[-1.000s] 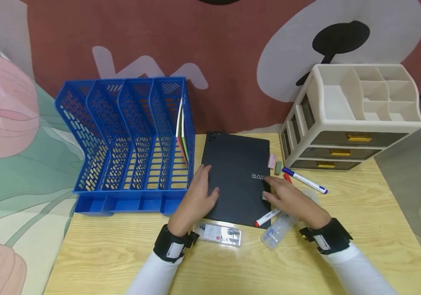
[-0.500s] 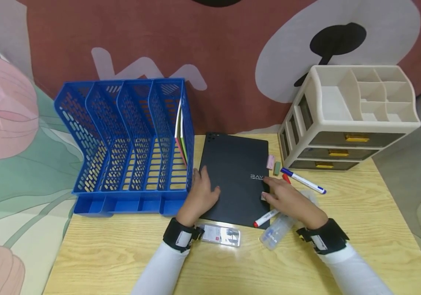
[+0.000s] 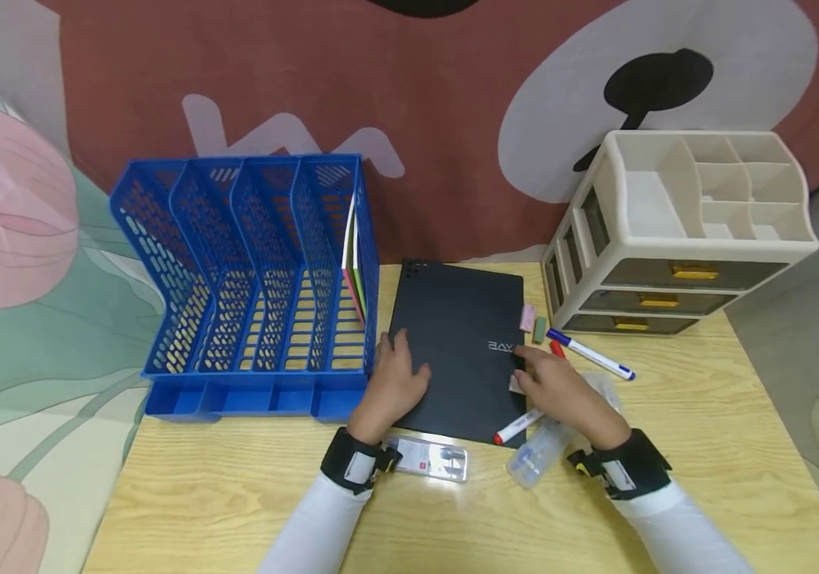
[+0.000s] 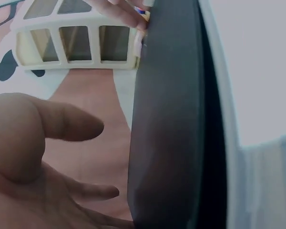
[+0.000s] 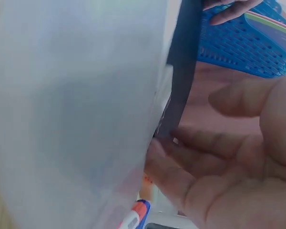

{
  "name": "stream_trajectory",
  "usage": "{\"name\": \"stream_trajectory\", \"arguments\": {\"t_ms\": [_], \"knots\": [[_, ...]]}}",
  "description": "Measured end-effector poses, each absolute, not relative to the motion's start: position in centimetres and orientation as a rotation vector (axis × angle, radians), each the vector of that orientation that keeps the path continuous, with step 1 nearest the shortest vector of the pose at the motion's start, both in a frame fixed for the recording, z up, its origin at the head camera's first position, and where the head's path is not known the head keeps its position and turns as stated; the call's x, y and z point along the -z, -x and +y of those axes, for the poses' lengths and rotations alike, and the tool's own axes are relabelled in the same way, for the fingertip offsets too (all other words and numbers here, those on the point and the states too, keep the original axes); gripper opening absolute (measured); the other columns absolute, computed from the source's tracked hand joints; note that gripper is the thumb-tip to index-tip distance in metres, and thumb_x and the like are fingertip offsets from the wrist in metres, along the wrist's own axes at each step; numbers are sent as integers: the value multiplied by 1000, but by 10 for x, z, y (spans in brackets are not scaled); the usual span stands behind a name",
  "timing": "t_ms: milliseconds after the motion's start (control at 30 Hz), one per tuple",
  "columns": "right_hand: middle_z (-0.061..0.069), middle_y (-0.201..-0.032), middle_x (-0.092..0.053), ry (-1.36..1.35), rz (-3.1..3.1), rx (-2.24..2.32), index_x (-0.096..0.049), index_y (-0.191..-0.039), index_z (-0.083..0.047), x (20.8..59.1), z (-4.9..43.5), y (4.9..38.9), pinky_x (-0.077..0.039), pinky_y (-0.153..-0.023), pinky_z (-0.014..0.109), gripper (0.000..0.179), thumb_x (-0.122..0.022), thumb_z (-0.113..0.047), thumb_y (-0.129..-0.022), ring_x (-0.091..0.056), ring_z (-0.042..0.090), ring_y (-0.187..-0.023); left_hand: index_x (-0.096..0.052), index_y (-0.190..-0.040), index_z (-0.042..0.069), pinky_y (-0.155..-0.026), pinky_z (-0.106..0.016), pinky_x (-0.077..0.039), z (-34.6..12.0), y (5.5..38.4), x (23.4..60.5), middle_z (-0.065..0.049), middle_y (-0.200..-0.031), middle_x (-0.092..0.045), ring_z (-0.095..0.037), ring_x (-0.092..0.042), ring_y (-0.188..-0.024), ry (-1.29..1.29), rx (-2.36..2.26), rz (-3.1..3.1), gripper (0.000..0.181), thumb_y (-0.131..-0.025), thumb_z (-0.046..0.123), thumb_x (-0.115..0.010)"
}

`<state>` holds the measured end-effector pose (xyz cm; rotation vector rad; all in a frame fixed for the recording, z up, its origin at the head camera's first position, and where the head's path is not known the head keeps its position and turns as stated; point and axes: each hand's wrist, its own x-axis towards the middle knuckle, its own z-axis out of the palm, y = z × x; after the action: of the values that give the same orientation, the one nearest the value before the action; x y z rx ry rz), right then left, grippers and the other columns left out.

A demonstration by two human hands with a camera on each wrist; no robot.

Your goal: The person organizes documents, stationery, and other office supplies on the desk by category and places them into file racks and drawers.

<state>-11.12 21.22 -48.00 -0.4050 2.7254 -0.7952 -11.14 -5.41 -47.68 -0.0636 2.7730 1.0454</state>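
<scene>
A black folder (image 3: 459, 327) with a pale logo lies flat on the wooden table. My left hand (image 3: 396, 387) rests at its left edge, fingers fairly straight and the thumb over the cover. At the right edge my right hand (image 3: 563, 391) touches the folder near the logo; in the right wrist view its fingertips (image 5: 157, 152) meet the edge while the thumb stays apart. Beneath and beside that hand are a red-capped marker (image 3: 518, 426) overlapping the folder and a clear plastic case (image 3: 534, 458) with bluish contents. A small pale block (image 3: 516, 384) shows by the right thumb.
A blue file rack (image 3: 258, 319) holding thin booklets (image 3: 353, 267) stands left. At right is a cream drawer organizer (image 3: 682, 239). Nearby lie a pink eraser (image 3: 527, 317), a green eraser (image 3: 539, 329), a blue marker (image 3: 592, 355), a red cap (image 3: 557, 349) and a clear flat box (image 3: 431, 460).
My left wrist has shifted a little to the right and away from me, its fingers staying at the folder's left edge. The right hand and the folder have barely moved.
</scene>
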Motion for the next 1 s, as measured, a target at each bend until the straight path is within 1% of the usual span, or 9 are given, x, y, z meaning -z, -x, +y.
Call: {"name": "stream_trajectory", "arguments": {"t_ms": [67,100,233,433,633,733,833,933,1000], "knots": [[32,-129,-58,316,2717,869,-48,-135,11,480,212,112,-58,-72,47,48,-56,-16,-96,-64,31,-90,-32,-147,-2,-111,-59,-32,-54,111,478,-37,-153,-22,-47,-25,-139,53,-1106,2760,69,-90,20,-63],[32,-125,-60,290,2716,896,-48,-135,11,480,211,112,-58,-72,49,48,-55,-16,-96,-66,32,-90,-34,-146,-3,-111,-59,-32,-54,111,478,-37,-152,-23,-47,-26,-139,42,-1140,2758,67,-90,19,-63],[32,-121,-62,192,2706,981,-47,-136,9,482,213,112,-56,-84,56,48,-54,-17,-96,-64,39,-105,-36,-144,-2,-112,-57,-32,-56,111,479,-32,-153,-26,-42,-30,-138,32,-1256,2720,61,-91,14,-60],[33,-124,-61,102,2649,1087,-42,-141,8,483,216,112,-54,-87,57,50,-50,-17,-98,-61,42,-110,-38,-143,-3,-110,-54,-36,-59,112,472,-25,-148,-37,-36,-39,-133,1,-1383,2715,57,-91,9,-59],[32,-126,-60,69,2638,1107,-42,-142,7,481,217,111,-53,-87,55,51,-50,-17,-97,-59,42,-112,-44,-140,-1,-110,-57,-35,-62,111,455,-24,-146,-40,-36,-38,-133,-45,-1509,2757,52,-90,3,-58],[32,-126,-60,66,2641,1114,-43,-142,6,481,218,111,-54,-83,52,50,-51,-17,-98,-59,42,-112,-44,-141,0,-111,-55,-34,-63,110,447,-23,-147,-39,-34,-38,-134,-80,-1572,2761,51,-91,-1,-56],[32,-126,-60,50,2643,1125,-44,-141,5,483,219,111,-56,-74,44,49,-51,-17,-98,-61,40,-108,-41,-143,1,-112,-54,-33,-63,110,442,-21,-150,-37,-32,-37,-136,-94,-1611,2737,54,-91,-4,-55],[32,-125,-60,38,2638,1138,-45,-141,4,485,220,111,-54,-65,36,48,-51,-17,-98,-63,36,-99,-35,-147,1,-113,-54,-33,-63,110,441,-20,-151,-35,-32,-36,-137,-72,-1612,2710,59,-91,-3,-56],[32,-125,-60,38,2633,1144,-45,-141,4,486,221,111,-53,-61,33,48,-51,-17,-98,-63,33,-91,-30,-148,-1,-113,-56,-32,-63,111,442,-23,-150,-35,-34,-37,-136,-55,-1618,2683,63,-91,-2,-57]]}}
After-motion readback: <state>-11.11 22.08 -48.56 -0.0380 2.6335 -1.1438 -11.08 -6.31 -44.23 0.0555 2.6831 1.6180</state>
